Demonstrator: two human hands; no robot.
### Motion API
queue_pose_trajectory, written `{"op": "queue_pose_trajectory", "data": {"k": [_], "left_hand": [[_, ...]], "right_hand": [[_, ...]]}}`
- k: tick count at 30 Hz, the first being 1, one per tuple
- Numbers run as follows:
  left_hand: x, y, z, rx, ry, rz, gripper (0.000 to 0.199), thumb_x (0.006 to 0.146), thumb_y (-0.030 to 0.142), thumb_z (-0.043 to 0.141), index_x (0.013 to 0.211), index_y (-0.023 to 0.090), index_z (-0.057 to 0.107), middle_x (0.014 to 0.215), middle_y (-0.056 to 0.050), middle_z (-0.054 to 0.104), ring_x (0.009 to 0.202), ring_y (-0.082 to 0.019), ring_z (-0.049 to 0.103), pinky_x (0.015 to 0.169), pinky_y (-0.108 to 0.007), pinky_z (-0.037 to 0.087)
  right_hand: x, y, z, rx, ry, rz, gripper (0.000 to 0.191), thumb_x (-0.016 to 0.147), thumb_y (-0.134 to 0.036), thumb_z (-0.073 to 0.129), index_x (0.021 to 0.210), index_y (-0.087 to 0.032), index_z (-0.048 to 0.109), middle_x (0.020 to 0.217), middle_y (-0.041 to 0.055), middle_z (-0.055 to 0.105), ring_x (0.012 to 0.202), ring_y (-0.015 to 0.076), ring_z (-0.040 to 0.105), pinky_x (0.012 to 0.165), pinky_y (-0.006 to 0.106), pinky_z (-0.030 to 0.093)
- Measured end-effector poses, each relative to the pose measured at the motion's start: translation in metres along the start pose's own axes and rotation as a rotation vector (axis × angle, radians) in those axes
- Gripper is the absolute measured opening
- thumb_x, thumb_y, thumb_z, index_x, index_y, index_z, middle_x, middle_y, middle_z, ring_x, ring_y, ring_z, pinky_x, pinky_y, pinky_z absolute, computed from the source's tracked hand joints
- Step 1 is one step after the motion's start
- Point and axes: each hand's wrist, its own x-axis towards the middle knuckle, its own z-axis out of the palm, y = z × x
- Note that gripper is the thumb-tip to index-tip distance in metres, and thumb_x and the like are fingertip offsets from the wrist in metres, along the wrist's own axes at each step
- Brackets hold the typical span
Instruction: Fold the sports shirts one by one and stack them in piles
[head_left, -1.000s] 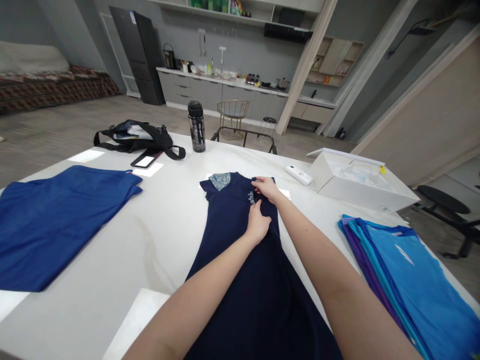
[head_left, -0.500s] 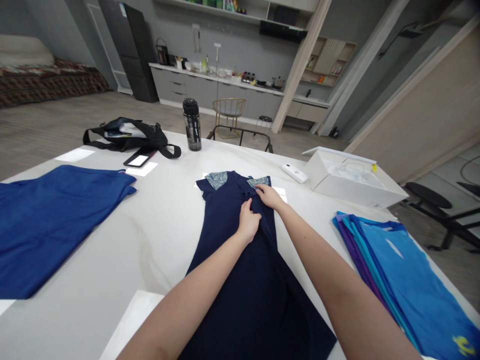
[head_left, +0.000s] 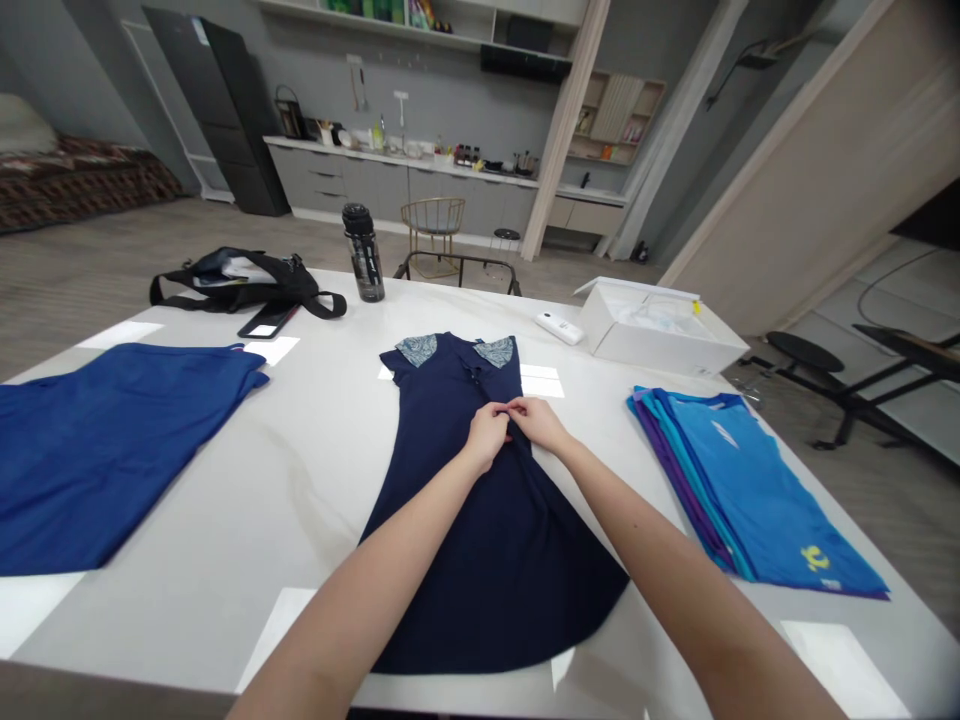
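A navy dress (head_left: 465, 560) with patterned pale-blue shoulder patches lies spread on the white table (head_left: 300, 460), its collar away from me and its hem close to the near edge. Both hands meet at the middle of its front. My left hand (head_left: 489, 435) is closed on the fabric there. Right beside it, fingertips nearly touching the left ones, my right hand (head_left: 536, 422) pinches the same cloth near the dress's right side. The fabric is bunched a little between the two hands.
Blue garment (head_left: 127, 440) at left; folded blue and purple shirts (head_left: 757, 490) at right. Farther back are a black bag (head_left: 247, 282), a phone (head_left: 268, 320), a dark bottle (head_left: 364, 255), a white remote-like device (head_left: 559, 328) and an open white box (head_left: 652, 325).
Both hands have moved down the dress from near its collar and come together. The camera view has shifted, and the hem now shows.
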Motion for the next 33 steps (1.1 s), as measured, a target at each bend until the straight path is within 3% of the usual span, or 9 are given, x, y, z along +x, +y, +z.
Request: {"op": "queue_pose_trajectory", "data": {"k": [3,6,10,15,22,28,33], "left_hand": [[-0.012,0.001,0.001,-0.041,0.019,-0.024,0.032,0.085,0.012,0.055,0.113,0.018,0.068,0.116,-0.013,0.067,0.092,-0.020,0.065,0.067,-0.028,0.056],[-0.026,-0.001,-0.001,-0.086,0.017,-0.050,0.042,0.084,0.012,0.056,0.125,0.021,0.064,0.127,-0.012,0.062,0.096,-0.019,0.064,0.069,-0.028,0.056],[-0.041,-0.003,-0.006,-0.137,-0.028,-0.082,0.041,0.083,0.008,0.057,0.122,0.018,0.065,0.110,-0.012,0.068,0.093,-0.017,0.064,0.076,-0.028,0.057],[-0.044,-0.006,-0.008,-0.156,-0.099,-0.096,0.034,0.083,0.010,0.064,0.116,0.015,0.068,0.100,-0.012,0.072,0.088,-0.017,0.066,0.080,-0.032,0.056],[-0.034,-0.008,-0.004,-0.169,-0.056,-0.040,0.070,0.077,0.013,0.077,0.142,0.017,0.053,0.118,-0.015,0.070,0.095,-0.021,0.071,0.083,-0.035,0.056],[-0.027,-0.005,-0.006,-0.191,-0.052,-0.006,0.082,0.070,-0.001,0.073,0.147,0.017,0.049,0.135,-0.017,0.062,0.105,-0.023,0.069,0.089,-0.034,0.056],[-0.044,-0.013,-0.016,-0.142,-0.127,0.007,0.082,0.062,-0.013,0.062,0.138,0.019,0.059,0.139,-0.013,0.061,0.114,-0.023,0.066,0.091,-0.029,0.055]], "right_hand": [[-0.028,-0.014,0.000,0.002,-0.049,0.026,0.025,0.090,-0.023,0.060,0.110,-0.020,0.074,0.079,0.0013,0.072,0.071,0.0162,0.064,0.074,0.027,0.047],[-0.059,-0.029,0.001,-0.061,-0.042,0.064,0.031,0.090,-0.028,0.062,0.119,-0.019,0.070,0.088,0.0037,0.073,0.075,0.0171,0.065,0.074,0.028,0.047],[-0.107,-0.046,0.001,-0.193,-0.006,0.173,0.043,0.089,-0.038,0.065,0.127,-0.018,0.064,0.105,0.0104,0.073,0.093,0.0236,0.068,0.081,0.032,0.048],[-0.163,-0.067,-0.002,-0.315,-0.103,0.231,0.039,0.084,-0.034,0.067,0.119,-0.019,0.066,0.111,0.0133,0.073,0.101,0.0288,0.069,0.081,0.033,0.048],[-0.230,-0.110,-0.001,-0.489,-0.140,0.157,0.051,0.083,-0.026,0.061,0.134,-0.024,0.057,0.100,0.0123,0.075,0.085,0.0301,0.071,0.068,0.035,0.046],[-0.266,-0.131,0.012,-0.367,-0.155,-0.035,0.054,0.084,-0.013,0.050,0.137,-0.022,0.058,0.114,0.0100,0.072,0.093,0.0246,0.070,0.077,0.033,0.048],[-0.281,-0.128,0.031,-0.370,-0.117,-0.117,0.049,0.090,-0.014,0.048,0.138,-0.019,0.059,0.110,0.0101,0.068,0.098,0.0248,0.065,0.086,0.036,0.047]]}}
